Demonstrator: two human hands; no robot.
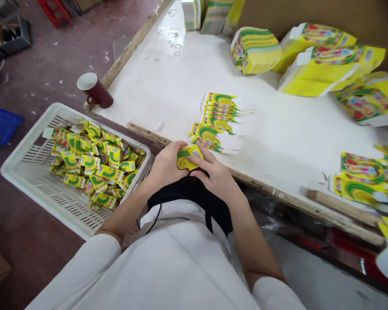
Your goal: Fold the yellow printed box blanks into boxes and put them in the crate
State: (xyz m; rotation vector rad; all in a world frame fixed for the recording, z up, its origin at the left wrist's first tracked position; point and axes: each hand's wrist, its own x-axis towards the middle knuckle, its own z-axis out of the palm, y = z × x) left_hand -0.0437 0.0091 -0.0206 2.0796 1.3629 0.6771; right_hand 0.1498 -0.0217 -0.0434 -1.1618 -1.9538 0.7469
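Note:
Between both hands, just in front of the table's near edge, is a small yellow and green cardboard box (185, 160) with a barcode on it. My left hand (168, 165) grips its left end, fingers closed around it. On its right end, my right hand (213, 170) has fingers and thumb pressed against the card. Just beyond my hands, flat unfolded cartons (207, 137) of the same print lie overlapping on the white table (155, 82). To my left, a white plastic basket (22, 165) holds many small yellow-green boxes (93, 161).
A dark red mug (97, 91) stands at the table's left corner. Stacks of flat cartons (255, 51) line the back, with larger bundles (330, 69) farther right. More cartons (358, 178) and a wooden strip (342, 206) lie on the right. A red stool (55, 13) stands on the floor.

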